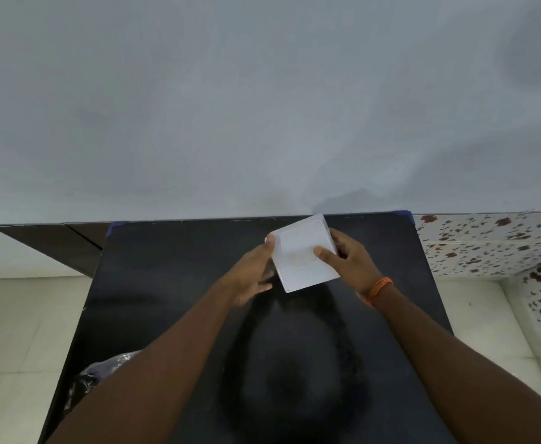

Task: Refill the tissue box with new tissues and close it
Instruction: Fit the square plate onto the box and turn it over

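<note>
- Holding a white tissue box [303,253] between them, both hands sit over the far part of the black worktop [173,283], near its far edge by the grey wall [262,107].
- The right hand [349,261] grips the box's right side, thumb laid across the top face and fingers curled behind the far right edge.
- The left hand [253,274] touches the box's left side with its thumb up at the far left corner; the other fingers are loosely spread below, and whether they press the box cannot be told.
- The box is tilted, one corner pointing near and its broad top face turned toward the camera; a faint oval marking shows in the middle of that face.
- An orange thread band [378,290] circles the right wrist.
- A crumpled clear plastic wrapper [102,370] lies at the near left edge of the worktop, partly hidden by the left forearm.
- A floral-patterned fabric surface [493,245] lies to the right, beyond the worktop, and pale floor tiles [16,331] show on the left.
</note>
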